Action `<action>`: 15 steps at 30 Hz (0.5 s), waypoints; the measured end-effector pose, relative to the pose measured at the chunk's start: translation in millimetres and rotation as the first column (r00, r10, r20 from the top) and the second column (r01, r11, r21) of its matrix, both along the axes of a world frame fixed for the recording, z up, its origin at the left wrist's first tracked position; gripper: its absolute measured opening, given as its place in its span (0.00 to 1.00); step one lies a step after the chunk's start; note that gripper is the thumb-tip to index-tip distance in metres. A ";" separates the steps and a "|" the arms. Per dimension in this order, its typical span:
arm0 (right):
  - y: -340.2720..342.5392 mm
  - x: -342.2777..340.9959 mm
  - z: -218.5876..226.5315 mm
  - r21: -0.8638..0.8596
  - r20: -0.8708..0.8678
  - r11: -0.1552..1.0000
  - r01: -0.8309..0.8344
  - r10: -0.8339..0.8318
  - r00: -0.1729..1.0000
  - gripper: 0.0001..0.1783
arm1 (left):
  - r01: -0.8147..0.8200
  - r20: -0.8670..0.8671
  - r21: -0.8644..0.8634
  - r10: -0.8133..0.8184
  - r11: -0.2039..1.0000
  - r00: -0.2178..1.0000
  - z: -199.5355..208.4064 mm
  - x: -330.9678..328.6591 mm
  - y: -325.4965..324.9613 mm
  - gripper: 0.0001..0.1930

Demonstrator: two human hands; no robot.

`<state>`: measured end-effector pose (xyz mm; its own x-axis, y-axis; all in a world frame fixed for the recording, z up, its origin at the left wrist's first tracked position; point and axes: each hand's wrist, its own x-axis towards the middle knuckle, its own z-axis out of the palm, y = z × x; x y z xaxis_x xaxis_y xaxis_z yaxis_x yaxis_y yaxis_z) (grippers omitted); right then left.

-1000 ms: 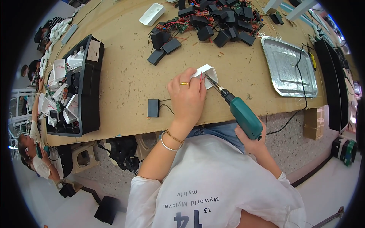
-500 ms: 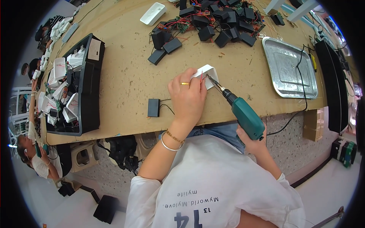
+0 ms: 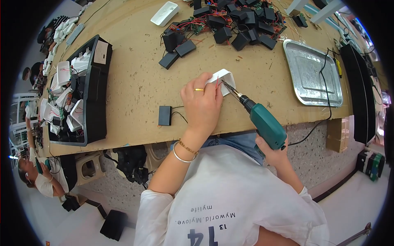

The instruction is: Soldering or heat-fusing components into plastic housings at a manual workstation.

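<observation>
My left hand [image 3: 202, 102] is closed on a small white plastic housing [image 3: 228, 78] on the table, with its fingers pressed over the near left side. Thin red wires [image 3: 217, 81] stick up beside the fingertips. My right hand [image 3: 272, 153] grips the handle of a green soldering gun [image 3: 266, 124], whose metal tip reaches into the housing next to the wires. What the tip touches inside is too small to make out. Left of my wrist lies a black rectangular box [image 3: 165, 115]; its thin black leads run under my left hand.
Black boxes with circuit boards and wires [image 3: 242, 24] are heaped at the far side, near an upturned white housing [image 3: 165, 13]. A black crate [image 3: 95, 94] of white housings stands left, a metal tray [image 3: 314, 78] right. The gun's cord [image 3: 305, 138] trails rightward. Another person [image 3: 45, 176] works far left.
My hands, the housing and the soldering gun have hardly moved. At the far left, the other person's arm and head have shifted slightly.
</observation>
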<state>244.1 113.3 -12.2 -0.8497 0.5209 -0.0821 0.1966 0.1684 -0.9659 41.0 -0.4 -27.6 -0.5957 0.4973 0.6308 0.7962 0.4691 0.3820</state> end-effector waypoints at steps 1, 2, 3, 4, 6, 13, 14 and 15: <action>0.0 0.2 -0.2 0.000 0.000 1.000 0.000 0.000 1.000 0.16 | 0.001 -0.003 0.003 -0.001 1.000 1.000 0.2 0.0 0.3 0.09; 0.0 0.3 -0.7 -0.001 -0.005 1.000 0.001 -0.001 1.000 0.16 | 0.002 -0.007 0.005 -0.002 1.000 1.000 0.5 0.0 0.6 0.08; -0.1 0.4 -1.0 -0.002 -0.011 1.000 0.003 -0.003 1.000 0.16 | 0.002 -0.006 0.005 -0.002 1.000 1.000 0.8 0.2 0.7 0.08; -0.9 -0.2 -1.2 -0.002 -0.010 1.000 0.003 -0.003 1.000 0.16 | 0.004 -0.002 0.003 -0.004 1.000 1.000 0.9 0.5 0.8 0.08; -3.6 -2.5 -1.4 0.010 -0.070 0.999 0.031 -0.030 0.997 0.15 | 0.006 0.003 0.001 -0.006 1.000 1.000 0.8 0.7 1.2 0.08; 1.2 1.6 -7.5 -0.070 -0.023 0.997 0.031 -0.033 0.999 0.12 | -0.002 0.006 0.002 0.002 1.000 1.000 0.8 0.8 0.0 0.08; 1.4 2.3 -8.0 -0.100 -0.049 0.994 0.036 -0.041 0.998 0.12 | 0.001 0.008 0.004 -0.001 1.000 1.000 0.8 0.8 0.6 0.08; 1.4 2.9 -8.6 -0.130 -0.074 0.991 0.041 -0.051 0.996 0.12 | 0.003 0.008 0.004 -0.003 1.000 1.000 1.0 0.7 1.1 0.08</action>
<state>247.0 114.7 -20.8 -0.8316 0.5487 -0.0858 0.1254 0.0350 -0.9915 41.7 0.7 -26.6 -0.5996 0.4960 0.6280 0.7942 0.4654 0.3907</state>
